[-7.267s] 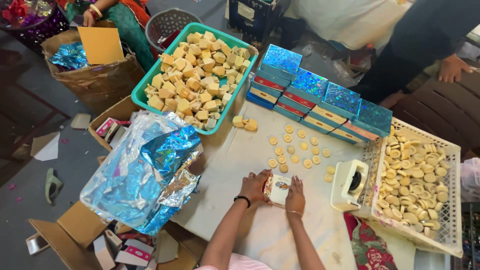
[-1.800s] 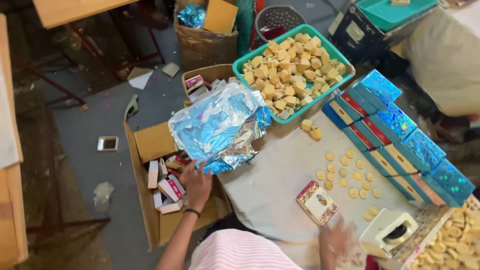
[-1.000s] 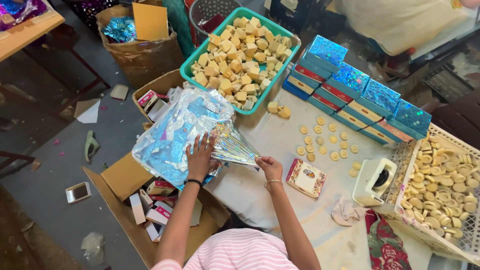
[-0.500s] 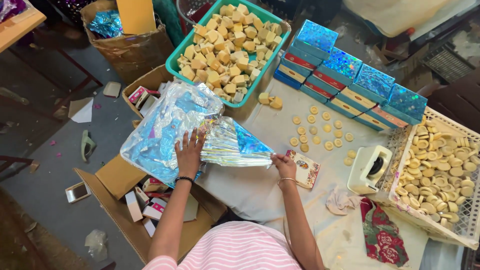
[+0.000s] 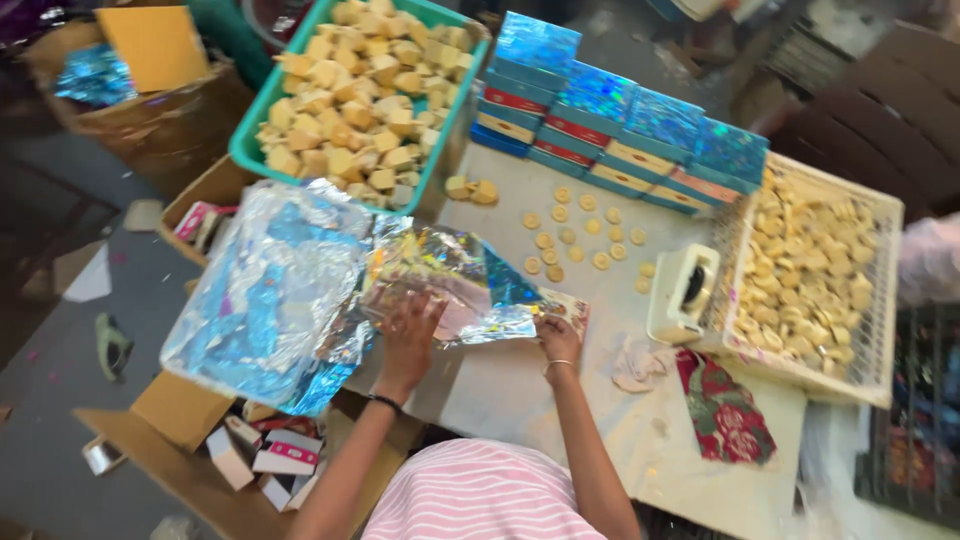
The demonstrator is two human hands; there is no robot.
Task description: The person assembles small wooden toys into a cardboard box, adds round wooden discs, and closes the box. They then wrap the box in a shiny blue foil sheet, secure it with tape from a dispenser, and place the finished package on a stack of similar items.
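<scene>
Step in hand, as judged: one foil sheet (image 5: 450, 285) being drawn off the foil stack (image 5: 275, 295) and laid over the small box (image 5: 565, 305). The frame is motion-blurred, so fine detail is uncertain.

Left hand (image 5: 408, 335): fingers spread, palm down, pressing the sheet's near edge at about 6 o'clock of the sheet. Grips nothing.

Right hand (image 5: 558, 335): fingers closed on the sheet's corner at 4 o'clock, just beside the box; whether it also touches the box cannot be told.

Foil sheet: holographic silver-blue, crumpled, lying partly on the stack and partly on the surface (image 5: 520, 380), at 3 o'clock of the stack.

Small box: printed carton, mostly hidden under the sheet's corner; only its far end shows.

Surroundings:
- Green tub (image 5: 245, 150) of tan blocks (image 5: 350, 90), 12 o'clock of the sheet.
- Two loose blocks (image 5: 470, 188) on the surface beside the tub.
- Row of wrapped boxes (image 5: 620, 125), stacked, at 1 o'clock.
- Round discs (image 5: 575, 230) scattered at 2 o'clock.
- White device (image 5: 682, 293) at 3 o'clock, touching the white basket (image 5: 885, 300) of discs.
- Floral cloth (image 5: 725, 415) and a crumpled rag (image 5: 635, 365) near the right hand.
- Cardboard carton (image 5: 180, 415) of flat cartons at 7 o'clock, below the surface.

Next move, as judged: it calls for freeing the sheet fully from the stack, flattening it on the surface and centring the box on it; the thin foil is likely to tear or drag neighbouring sheets along if pulled sharply.
</scene>
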